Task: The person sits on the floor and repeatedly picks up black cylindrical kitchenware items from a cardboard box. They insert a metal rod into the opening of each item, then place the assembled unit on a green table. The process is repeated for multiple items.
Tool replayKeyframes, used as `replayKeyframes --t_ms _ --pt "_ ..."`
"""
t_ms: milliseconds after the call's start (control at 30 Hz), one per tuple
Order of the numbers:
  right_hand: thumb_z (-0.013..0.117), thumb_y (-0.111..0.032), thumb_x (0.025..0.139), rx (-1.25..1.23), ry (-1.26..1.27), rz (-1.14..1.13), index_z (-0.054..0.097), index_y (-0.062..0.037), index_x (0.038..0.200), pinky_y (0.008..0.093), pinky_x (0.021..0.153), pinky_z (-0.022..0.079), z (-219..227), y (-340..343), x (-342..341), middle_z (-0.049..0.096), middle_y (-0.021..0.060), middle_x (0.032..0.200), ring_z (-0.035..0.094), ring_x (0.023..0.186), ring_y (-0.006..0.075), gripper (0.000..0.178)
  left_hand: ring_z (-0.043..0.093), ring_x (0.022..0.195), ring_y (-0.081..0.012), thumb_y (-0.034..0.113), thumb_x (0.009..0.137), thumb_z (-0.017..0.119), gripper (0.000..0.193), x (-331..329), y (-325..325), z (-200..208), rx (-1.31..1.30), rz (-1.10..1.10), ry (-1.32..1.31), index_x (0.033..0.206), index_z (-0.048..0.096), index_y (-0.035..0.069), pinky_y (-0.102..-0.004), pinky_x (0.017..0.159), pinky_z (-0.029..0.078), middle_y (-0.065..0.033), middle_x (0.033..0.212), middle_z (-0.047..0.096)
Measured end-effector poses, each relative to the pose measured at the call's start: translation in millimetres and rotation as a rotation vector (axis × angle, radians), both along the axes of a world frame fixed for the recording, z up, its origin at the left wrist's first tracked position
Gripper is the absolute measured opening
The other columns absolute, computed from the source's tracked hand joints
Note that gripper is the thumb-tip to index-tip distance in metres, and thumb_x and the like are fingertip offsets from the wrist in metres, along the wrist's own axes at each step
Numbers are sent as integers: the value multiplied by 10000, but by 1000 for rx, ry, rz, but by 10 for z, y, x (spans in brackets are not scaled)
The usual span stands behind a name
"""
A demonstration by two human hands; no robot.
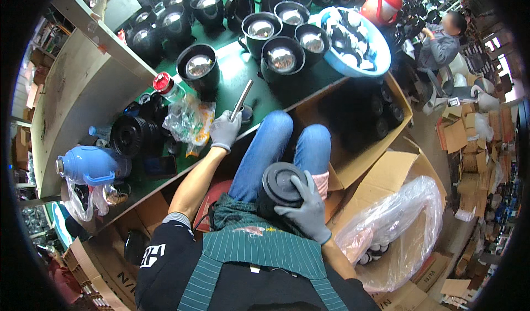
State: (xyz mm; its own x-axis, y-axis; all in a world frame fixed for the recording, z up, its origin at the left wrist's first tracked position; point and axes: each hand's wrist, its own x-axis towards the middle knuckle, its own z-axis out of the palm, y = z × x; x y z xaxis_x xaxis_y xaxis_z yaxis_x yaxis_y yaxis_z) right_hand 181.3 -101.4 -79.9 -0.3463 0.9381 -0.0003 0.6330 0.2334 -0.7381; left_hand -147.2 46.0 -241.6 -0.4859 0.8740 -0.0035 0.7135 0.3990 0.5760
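My left hand (225,130), in a grey glove, is closed around a slim metal rod (242,99) at the bench edge. The rod slants up and to the right. Right beside that hand is a small grey round thing (247,113), partly hidden. In my lap stands a black jug (279,182), its round ringed end facing up; whether this is its base or a lid I cannot tell. My gloved right hand (306,209) grips its right side, fingers spread over the rim. Close ahead are several open black jugs (282,59) with shiny liners.
A blue basin (383,51) of small parts and a red-and-white flask (382,4) stand on the green bench (243,65). At left are a blue flask (91,165), black discs (131,136) and plastic bags (185,118). Open cartons (375,176) flank my right; a person (440,47) sits beyond.
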Motion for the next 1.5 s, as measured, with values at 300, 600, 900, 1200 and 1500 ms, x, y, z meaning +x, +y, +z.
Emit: replayKeyframes --t_ms 300,600,900,1200,1500 --pt "672 -530 1071 -164 978 -496 529 16 1535 386 1122 529 184 778 336 642 101 1461 649 1286 212 731 522 1424 -509 273 764 946 805 81 -664 1473 754 -845 80 1420 559 12 -572 1192 434 -316 1581 462" --pt "435 -757 1071 -755 1378 -122 272 -71 1717 536 1247 393 377 1954 -824 429 180 1686 498 1494 361 956 653 1264 -410 209 796 957 700 -216 193 2227 802 -287 -5 1381 641 -8 -460 1078 536 -254 1453 581" --pt "443 -408 1177 -1017 1161 -10 418 44 1618 509 1218 461 -810 1308 -409 603 237 1521 615 1398 362 632 672 1235 -412 223 737 952 557 -1498 4438 2761 863 -284 593 1257 776 130 -456 1055 548 -185 1371 670" --pt "379 -196 1173 -1073 929 -243 614 131 1383 417 963 648 -887 1437 -488 788 263 1160 797 1056 339 454 743 1037 -276 340 956 715 450 -1952 5835 1736 10 -543 89 1385 740 208 -374 974 577 -152 1196 790" --pt "228 -341 1202 -1081 940 -267 637 124 1354 415 929 652 -1025 1443 -455 788 259 1134 799 1012 348 637 712 1089 -390 217 883 772 292 -1708 3840 1945 37 -395 730 1159 776 122 -502 958 571 -175 1143 756"
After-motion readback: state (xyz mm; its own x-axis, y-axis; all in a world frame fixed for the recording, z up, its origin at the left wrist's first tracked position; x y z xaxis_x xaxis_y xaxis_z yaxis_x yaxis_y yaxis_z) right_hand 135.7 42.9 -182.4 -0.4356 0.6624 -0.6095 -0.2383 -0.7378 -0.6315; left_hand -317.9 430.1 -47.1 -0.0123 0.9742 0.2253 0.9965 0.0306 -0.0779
